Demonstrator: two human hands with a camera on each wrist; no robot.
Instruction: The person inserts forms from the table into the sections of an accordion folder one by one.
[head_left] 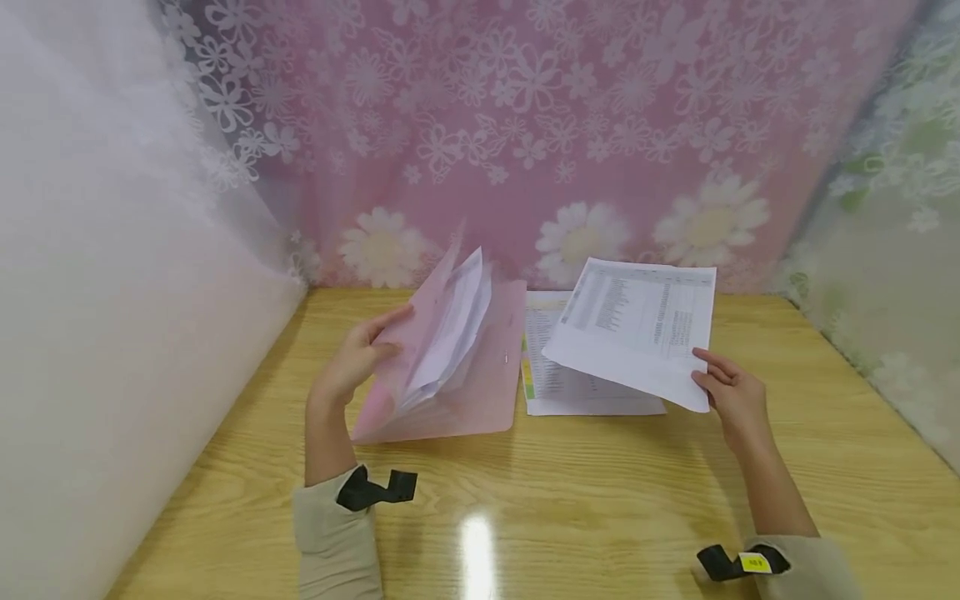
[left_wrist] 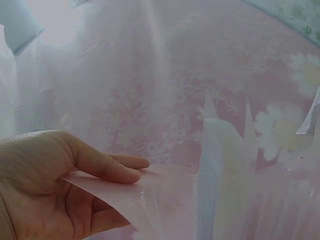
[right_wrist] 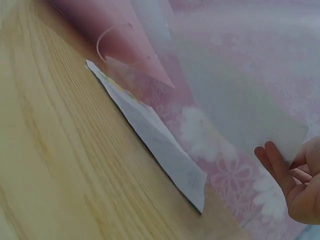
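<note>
A pink folder (head_left: 491,392) lies part open on the table, with white sheets and clear sleeves (head_left: 450,333) fanned inside it. My left hand (head_left: 352,358) pinches the raised left cover near its outer edge; in the left wrist view the thumb lies over the pink cover (left_wrist: 165,195). To the right, my right hand (head_left: 735,400) holds a printed sheet (head_left: 637,325) by its lower right corner, between thumb and fingers. That sheet is tilted above a stack of printed papers (head_left: 592,396), which has a colored strip down its left side. The right wrist view shows the stack (right_wrist: 150,135) edge-on.
The wood-grain table (head_left: 585,492) runs up to a pink flowered curtain (head_left: 480,150) at the back. A white sheet wall (head_left: 150,250) stands on the left, and a pale flowered one (head_left: 892,275) on the right. Black straps circle both wrists.
</note>
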